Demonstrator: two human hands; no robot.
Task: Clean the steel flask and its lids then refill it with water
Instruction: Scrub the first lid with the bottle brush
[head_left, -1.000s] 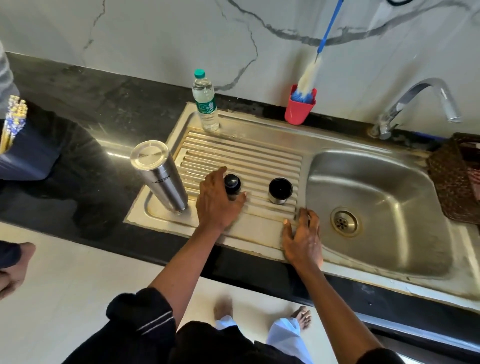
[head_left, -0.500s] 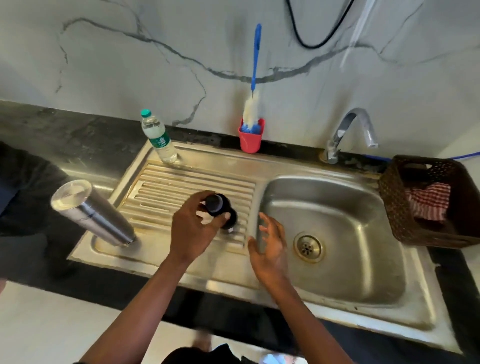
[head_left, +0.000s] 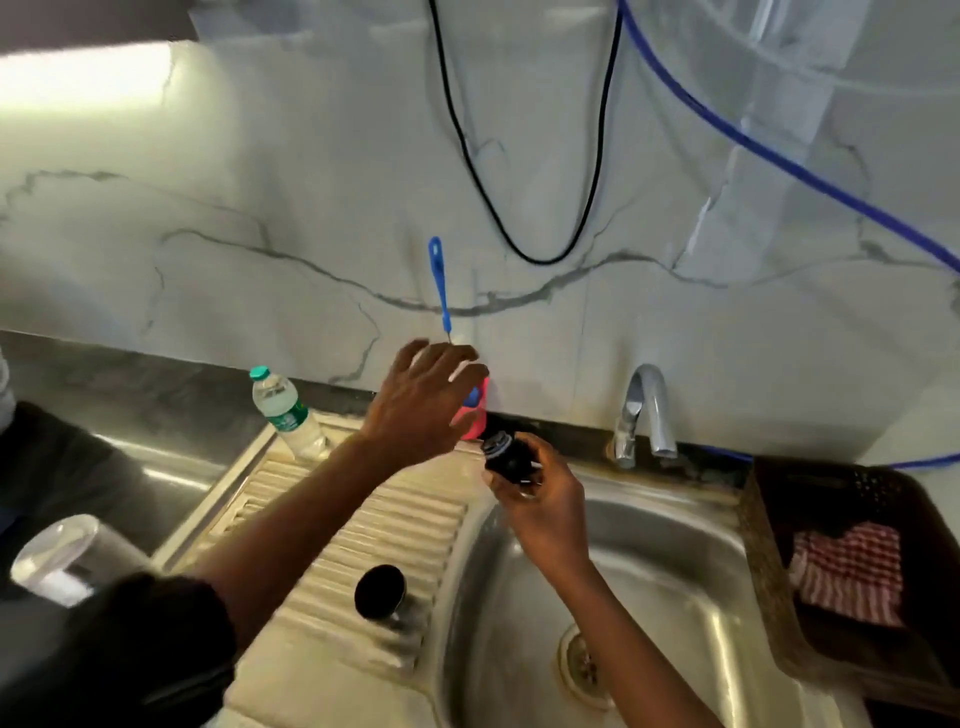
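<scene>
My right hand (head_left: 540, 493) grips the small black stopper lid (head_left: 505, 455) above the sink basin's back left corner. My left hand (head_left: 421, 400) is stretched out with spread fingers in front of the red cup (head_left: 474, 410) that holds the blue-handled bottle brush (head_left: 439, 283); it holds nothing. The black cup lid (head_left: 379, 592) stands on the ribbed drainboard (head_left: 332, 519). The steel flask (head_left: 67, 558) stands upside down at the drainboard's left corner, partly hidden by my left sleeve.
A plastic water bottle (head_left: 283, 410) stands at the drainboard's back left. The tap (head_left: 644, 410) rises behind the basin (head_left: 675, 597). A woven basket (head_left: 841, 566) with a red checked cloth sits at the right. Black and blue cords hang on the marble wall.
The stopper lid passed from my left hand to my right, which lifted it over the basin. My left hand reached up toward the brush cup. The camera tilted upward.
</scene>
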